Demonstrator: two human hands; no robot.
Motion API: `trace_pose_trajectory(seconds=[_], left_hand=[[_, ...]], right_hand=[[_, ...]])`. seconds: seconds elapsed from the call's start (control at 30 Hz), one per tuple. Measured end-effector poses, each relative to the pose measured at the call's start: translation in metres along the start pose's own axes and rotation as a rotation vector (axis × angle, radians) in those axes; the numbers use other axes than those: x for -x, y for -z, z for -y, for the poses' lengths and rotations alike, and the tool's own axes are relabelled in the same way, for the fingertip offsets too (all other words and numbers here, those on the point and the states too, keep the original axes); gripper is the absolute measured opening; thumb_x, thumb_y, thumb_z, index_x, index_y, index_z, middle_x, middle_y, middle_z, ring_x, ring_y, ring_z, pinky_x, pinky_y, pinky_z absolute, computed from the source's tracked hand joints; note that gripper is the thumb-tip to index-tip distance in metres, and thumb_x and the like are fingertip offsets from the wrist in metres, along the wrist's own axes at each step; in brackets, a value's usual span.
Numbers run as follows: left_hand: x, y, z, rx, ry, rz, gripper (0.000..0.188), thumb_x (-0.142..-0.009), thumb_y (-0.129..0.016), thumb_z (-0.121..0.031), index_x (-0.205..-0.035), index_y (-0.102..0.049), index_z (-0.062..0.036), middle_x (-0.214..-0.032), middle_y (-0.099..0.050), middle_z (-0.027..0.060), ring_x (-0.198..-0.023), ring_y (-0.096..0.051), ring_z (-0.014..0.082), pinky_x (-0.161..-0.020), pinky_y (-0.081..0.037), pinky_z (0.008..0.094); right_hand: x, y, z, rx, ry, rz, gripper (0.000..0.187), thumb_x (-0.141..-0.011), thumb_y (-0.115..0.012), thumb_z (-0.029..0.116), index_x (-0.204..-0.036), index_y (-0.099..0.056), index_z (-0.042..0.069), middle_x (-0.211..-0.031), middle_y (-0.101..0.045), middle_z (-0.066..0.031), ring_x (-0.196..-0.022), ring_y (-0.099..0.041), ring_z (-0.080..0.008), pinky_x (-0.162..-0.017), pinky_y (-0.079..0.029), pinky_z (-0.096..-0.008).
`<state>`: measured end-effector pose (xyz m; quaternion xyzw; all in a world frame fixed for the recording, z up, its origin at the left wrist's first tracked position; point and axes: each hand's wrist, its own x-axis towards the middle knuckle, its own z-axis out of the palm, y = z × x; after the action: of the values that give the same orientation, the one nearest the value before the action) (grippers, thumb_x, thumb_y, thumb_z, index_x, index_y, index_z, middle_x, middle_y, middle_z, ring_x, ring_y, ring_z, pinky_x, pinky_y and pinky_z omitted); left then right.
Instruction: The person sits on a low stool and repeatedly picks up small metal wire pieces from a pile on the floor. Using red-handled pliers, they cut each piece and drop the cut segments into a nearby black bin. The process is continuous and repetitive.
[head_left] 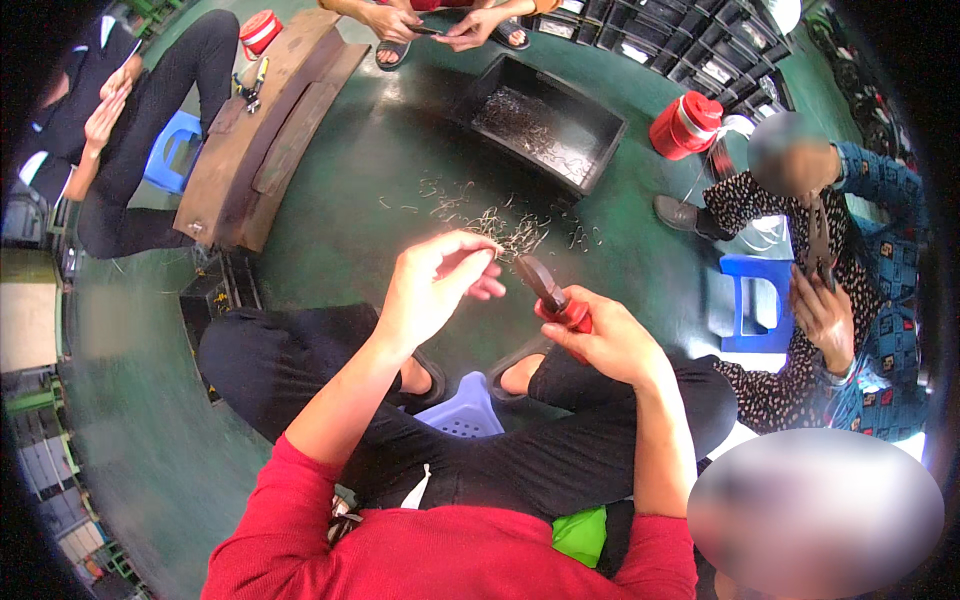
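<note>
My right hand [615, 340] is wrapped round the red handles of a pair of pliers [543, 285]. Their dark metal jaws point up and to the left, toward my other hand. Thumb and forefinger of my left hand [435, 285] are pinched together just left of the jaws; whatever is between them is too small to make out. Beyond both hands, a loose heap of thin, bent metal bits [515, 232] lies scattered over the green floor. A black crate [600, 150] farther off holds more such bits in its bottom.
A wooden bench [235, 150] with a yellow-and-black hand tool [252, 88] stands at the far left, a blue stool [172, 150] beside it. People sit left, ahead and right. A red jug [687, 125], another blue stool [755, 300] and stacked black crates [680, 45] are on the right.
</note>
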<state>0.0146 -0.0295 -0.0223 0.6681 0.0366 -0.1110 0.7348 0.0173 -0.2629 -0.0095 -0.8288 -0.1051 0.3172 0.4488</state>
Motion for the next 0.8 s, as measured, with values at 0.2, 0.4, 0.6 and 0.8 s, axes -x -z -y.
trace_pose_trajectory(seconds=[0.2, 0.4, 0.6, 0.8], left_hand=[[0.006, 0.008, -0.001, 0.213, 0.117, 0.067, 0.018, -0.094, -0.056, -0.011, -0.105, -0.065, -0.0006, -0.078, -0.063, 0.0037, -0.058, -0.060, 0.0113, -0.053, -0.050, 0.0243], [0.001, 0.007, 0.005, 0.177, 0.118, 0.068, 0.019, -0.094, -0.056, -0.011, -0.106, -0.066, 0.0003, -0.077, -0.063, 0.0031, -0.057, -0.059, 0.0107, -0.052, -0.049, 0.0235], [-0.007, -0.001, 0.005, 0.136, 0.127, 0.046, 0.019, -0.094, -0.056, -0.011, -0.106, -0.066, 0.0001, -0.078, -0.064, 0.0030, -0.058, -0.060, 0.0107, -0.054, -0.050, 0.0232], [-0.011, -0.005, 0.003, 0.109, 0.124, 0.052, 0.019, -0.094, -0.056, -0.011, -0.107, -0.065, 0.0004, -0.078, -0.064, 0.0032, -0.059, -0.060, 0.0108, -0.055, -0.051, 0.0233]], right_hand=[[-0.005, -0.006, 0.009, 0.065, -0.004, 0.053, 0.028, -0.088, -0.067, 0.024, -0.107, -0.062, 0.004, -0.075, -0.062, -0.0060, -0.064, -0.055, -0.0116, -0.060, -0.046, -0.0279], [-0.010, -0.005, 0.006, 0.070, 0.017, 0.050, 0.028, -0.087, -0.068, 0.023, -0.104, -0.062, 0.003, -0.074, -0.062, -0.0069, -0.068, -0.057, -0.0142, -0.067, -0.047, -0.0305], [-0.014, 0.005, 0.004, 0.054, -0.018, 0.072, 0.029, -0.085, -0.068, 0.025, -0.102, -0.062, 0.001, -0.077, -0.063, -0.0094, -0.071, -0.059, -0.0172, -0.069, -0.047, -0.0318], [-0.016, 0.010, 0.003, 0.057, -0.040, 0.088, 0.031, -0.086, -0.068, 0.027, -0.102, -0.062, 0.001, -0.078, -0.064, -0.0119, -0.072, -0.061, -0.0214, -0.071, -0.048, -0.0339]])
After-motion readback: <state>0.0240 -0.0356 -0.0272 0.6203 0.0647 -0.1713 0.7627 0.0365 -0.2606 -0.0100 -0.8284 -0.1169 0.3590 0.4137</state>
